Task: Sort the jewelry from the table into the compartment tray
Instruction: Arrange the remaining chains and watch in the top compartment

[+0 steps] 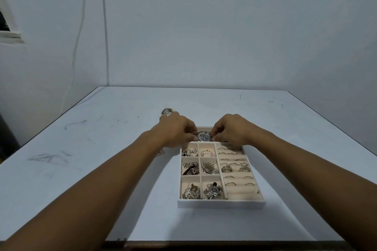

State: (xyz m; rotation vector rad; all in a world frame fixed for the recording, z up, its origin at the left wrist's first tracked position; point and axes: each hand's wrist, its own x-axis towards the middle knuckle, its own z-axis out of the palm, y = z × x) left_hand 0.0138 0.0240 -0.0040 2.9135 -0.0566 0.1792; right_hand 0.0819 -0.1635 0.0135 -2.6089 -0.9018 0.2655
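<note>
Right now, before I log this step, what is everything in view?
compartment tray: one, cream, middle of the table
watch: one, silver with dark dial, over the tray's far end
rings: many, silver, tray's right-hand padded rolls
leaf brooch: one, silver, middle row of small compartments
mixed jewelry: five lots, silver, the other small compartments
loose piece: one, silver, on the table beyond the left hand
table: one, pale grey
cables: two, white, on the wall
left hand: one, pinching the watch
right hand: one, pinching the watch
</note>
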